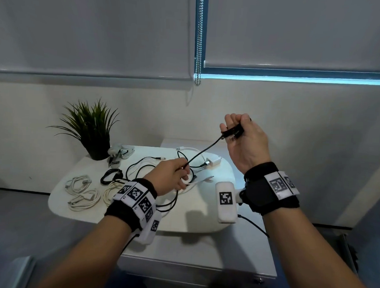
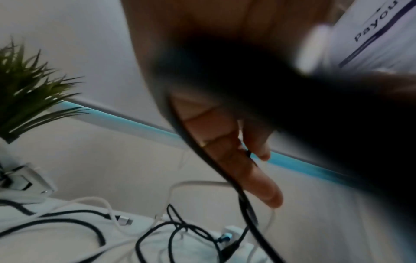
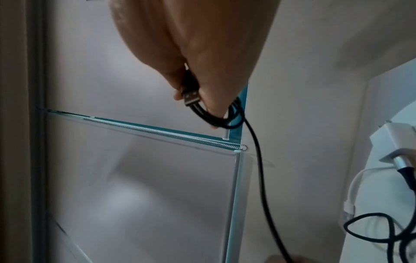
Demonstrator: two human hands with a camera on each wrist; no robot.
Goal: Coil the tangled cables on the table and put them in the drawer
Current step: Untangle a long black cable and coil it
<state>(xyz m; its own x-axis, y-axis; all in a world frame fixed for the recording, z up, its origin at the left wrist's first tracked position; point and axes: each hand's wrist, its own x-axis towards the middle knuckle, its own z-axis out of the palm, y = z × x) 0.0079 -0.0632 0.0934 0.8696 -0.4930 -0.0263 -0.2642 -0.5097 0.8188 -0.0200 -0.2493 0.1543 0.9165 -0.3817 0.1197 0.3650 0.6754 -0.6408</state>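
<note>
My right hand (image 1: pixel 239 132) is raised above the white table (image 1: pixel 203 217) and grips a small coil of black cable (image 1: pixel 233 132) with its USB plug (image 3: pixel 191 97) sticking out. From the coil the black cable (image 1: pixel 204 149) runs taut down and left to my left hand (image 1: pixel 175 175), which pinches it just above the table. Below that hand the cable (image 2: pixel 225 169) hangs on into a loose tangle of black and white cables (image 1: pixel 149 166). Three white coils (image 1: pixel 81 193) and one black coil (image 1: pixel 110 175) lie at the table's left.
A potted plant (image 1: pixel 92 129) stands at the back left beside a small white device (image 1: pixel 117 153). A white charger block (image 1: pixel 212 160) with a cable plugged in lies at the back. A white drawer unit (image 1: pixel 191 271) sits under the table, shut.
</note>
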